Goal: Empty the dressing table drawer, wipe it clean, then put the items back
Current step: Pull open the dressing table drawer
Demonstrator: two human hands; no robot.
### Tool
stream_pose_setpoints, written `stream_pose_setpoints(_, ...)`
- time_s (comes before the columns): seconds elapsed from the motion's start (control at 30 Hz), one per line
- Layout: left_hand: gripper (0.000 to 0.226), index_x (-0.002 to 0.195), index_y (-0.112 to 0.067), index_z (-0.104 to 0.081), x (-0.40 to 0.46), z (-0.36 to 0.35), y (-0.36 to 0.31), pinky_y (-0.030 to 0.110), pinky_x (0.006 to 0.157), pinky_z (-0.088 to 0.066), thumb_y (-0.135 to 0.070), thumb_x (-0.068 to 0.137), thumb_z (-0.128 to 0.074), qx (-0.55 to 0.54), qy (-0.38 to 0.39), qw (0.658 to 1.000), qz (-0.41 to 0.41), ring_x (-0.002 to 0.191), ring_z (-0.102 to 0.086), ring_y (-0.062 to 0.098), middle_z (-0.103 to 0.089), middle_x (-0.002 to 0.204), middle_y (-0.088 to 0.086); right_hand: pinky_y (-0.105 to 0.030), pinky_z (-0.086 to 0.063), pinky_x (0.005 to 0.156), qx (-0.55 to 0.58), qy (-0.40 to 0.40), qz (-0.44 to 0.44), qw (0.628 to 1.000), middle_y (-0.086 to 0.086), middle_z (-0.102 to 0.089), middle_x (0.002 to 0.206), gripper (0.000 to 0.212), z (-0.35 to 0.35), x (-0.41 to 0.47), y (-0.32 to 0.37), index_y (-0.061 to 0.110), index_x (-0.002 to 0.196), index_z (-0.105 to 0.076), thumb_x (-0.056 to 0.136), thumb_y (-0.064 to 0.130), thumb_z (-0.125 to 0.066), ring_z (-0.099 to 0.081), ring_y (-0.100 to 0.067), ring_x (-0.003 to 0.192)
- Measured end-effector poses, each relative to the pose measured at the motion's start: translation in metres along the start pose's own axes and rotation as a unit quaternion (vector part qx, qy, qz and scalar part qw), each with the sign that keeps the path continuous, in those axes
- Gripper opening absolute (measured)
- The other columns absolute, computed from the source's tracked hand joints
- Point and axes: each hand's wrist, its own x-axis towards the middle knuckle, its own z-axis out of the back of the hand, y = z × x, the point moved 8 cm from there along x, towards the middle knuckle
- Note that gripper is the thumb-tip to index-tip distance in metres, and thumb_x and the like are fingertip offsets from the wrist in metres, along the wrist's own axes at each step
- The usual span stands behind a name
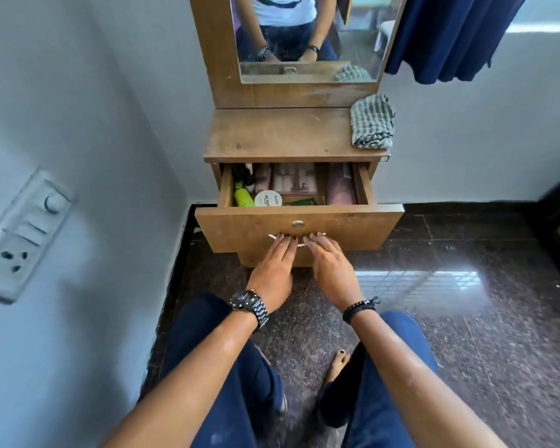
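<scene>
The drawer [299, 226] stands pulled out toward the person, still full, so the emptying has not begun. Both hands lie at its front panel, at six o'clock from the contents. The left hand [274, 270] and the right hand [332, 270] sit side by side, fingers straight and close together, their tips touching the curved metal handle [299, 241]; neither grip pinches or curls round anything that can be seen.

What the next move turns on: the things lie at twelve o'clock from the hands, up over the front panel and down inside. The drawer's long axis runs nine to three o'clock. The green bottle [242, 195] lies at the nine o'clock end, its length running twelve to six, and beside it toward three o'clock sits a round white jar [268, 199] with a printed lid. Both are nearer the left hand. A flat pinkish box [340, 185] fills the three o'clock end, nearer the right hand. Between them, toward the back, lies a pale pack [293, 182] whose make is too blurred to tell.

The drawer is brown wood laminate, scuffed, with a small round metal lock [298, 224] above the handle. On the tabletop [272, 134], at the two o'clock corner, lies a folded checked cloth [372, 122], grey and soft, likely meant for the wiping.
</scene>
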Motion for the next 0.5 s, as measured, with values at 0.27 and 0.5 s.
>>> stream_pose_setpoints(0.27, 0.034, 0.109, -0.010, -0.064, -0.030, 0.072, -0.035, 0.035, 0.082, -0.052, -0.012, 0.081, -0.044, 0.036, -0.174, 0.979, -0.102, 0.094, -0.059, 0.022, -0.064, 0.103, 0.004, -0.035, -0.051, 0.083, 0.074, 0.062, -0.015, 0.995, -0.005, -0.069, 0.101, 0.025, 0.051, -0.015, 0.030, 0.012, 0.103, -0.069, 0.088, 0.007, -0.050, -0.064, -0.024, 0.093)
stream_pose_setpoints(0.5, 0.014, 0.099, -0.014, -0.063, -0.008, 0.101, -0.026, 0.037, 0.075, -0.050, -0.014, 0.085, -0.061, 0.017, -0.213, 0.977, -0.022, 0.088, -0.059, 0.023, -0.062, 0.099, 0.004, -0.035, -0.049, 0.072, 0.049, 0.014, -0.035, 0.998, -0.006, -0.066, 0.091, 0.022, 0.079, 0.050, 0.032, 0.007, 0.092, -0.065, 0.093, 0.014, -0.044, -0.061, -0.023, 0.082)
